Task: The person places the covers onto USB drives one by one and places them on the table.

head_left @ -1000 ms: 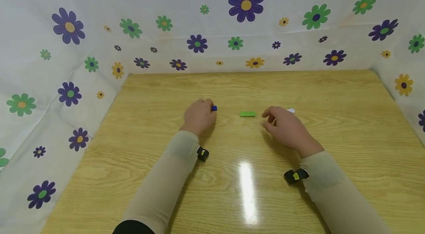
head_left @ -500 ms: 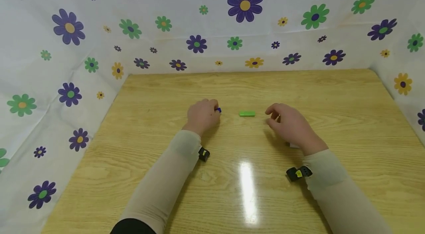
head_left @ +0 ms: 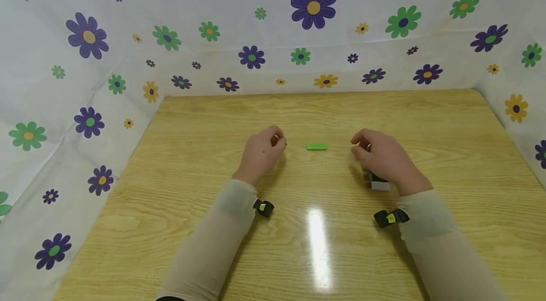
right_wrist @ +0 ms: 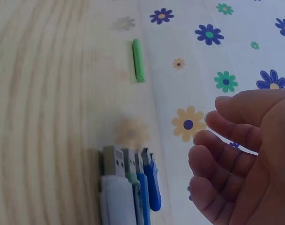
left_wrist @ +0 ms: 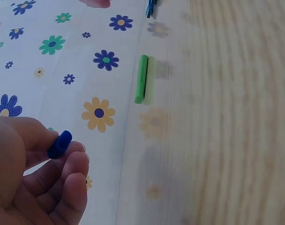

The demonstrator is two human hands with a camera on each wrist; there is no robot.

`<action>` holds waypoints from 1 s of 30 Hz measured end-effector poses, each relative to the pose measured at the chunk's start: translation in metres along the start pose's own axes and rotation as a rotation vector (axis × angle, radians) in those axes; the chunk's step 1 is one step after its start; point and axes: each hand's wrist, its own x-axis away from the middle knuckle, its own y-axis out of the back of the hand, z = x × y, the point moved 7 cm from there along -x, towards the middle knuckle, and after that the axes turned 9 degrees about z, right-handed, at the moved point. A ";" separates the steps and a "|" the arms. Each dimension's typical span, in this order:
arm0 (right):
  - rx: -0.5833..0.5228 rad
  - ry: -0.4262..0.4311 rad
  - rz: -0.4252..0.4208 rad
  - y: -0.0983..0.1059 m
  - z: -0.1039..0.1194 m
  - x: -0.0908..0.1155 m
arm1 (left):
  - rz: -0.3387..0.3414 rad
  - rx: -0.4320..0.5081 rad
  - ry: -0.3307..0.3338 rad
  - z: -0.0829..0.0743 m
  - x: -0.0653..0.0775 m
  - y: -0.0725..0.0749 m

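Note:
My left hand (head_left: 261, 153) is raised over the table, left of a bright green bar (head_left: 316, 147). In the left wrist view its thumb and index finger pinch a small dark blue piece (left_wrist: 61, 144), too hidden to tell its exact kind. The right hand (head_left: 385, 158) hovers to the right of the green bar, its fingers loosely bent with nothing between them. Below it several USB sticks lie side by side, among them a white USB stick (right_wrist: 119, 199) and a blue USB stick (right_wrist: 153, 185), metal plugs showing. In the head view the hand partly covers them.
The wooden table (head_left: 192, 225) reaches back to a white flower-printed sheet (head_left: 273, 21), which also hangs along both sides. A black strap device sits on each wrist.
My left hand has moved slightly right and turned, so the dark blue piece is largely hidden in the head view. The right hand has shifted rightward, uncovering more of the USB sticks.

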 end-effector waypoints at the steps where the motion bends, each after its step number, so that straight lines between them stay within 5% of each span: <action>1: 0.005 -0.007 0.002 0.001 -0.002 0.000 | -0.001 0.021 -0.005 0.000 0.000 -0.001; 12: 0.031 -0.104 0.030 0.013 -0.022 0.002 | 0.133 0.375 -0.007 0.008 0.002 -0.018; 19: 0.075 -0.150 0.119 0.006 -0.041 -0.002 | 0.172 0.361 -0.059 0.004 0.001 -0.028; 30: 0.051 -0.131 0.151 -0.001 -0.050 -0.007 | 0.191 0.390 -0.028 0.011 0.004 -0.036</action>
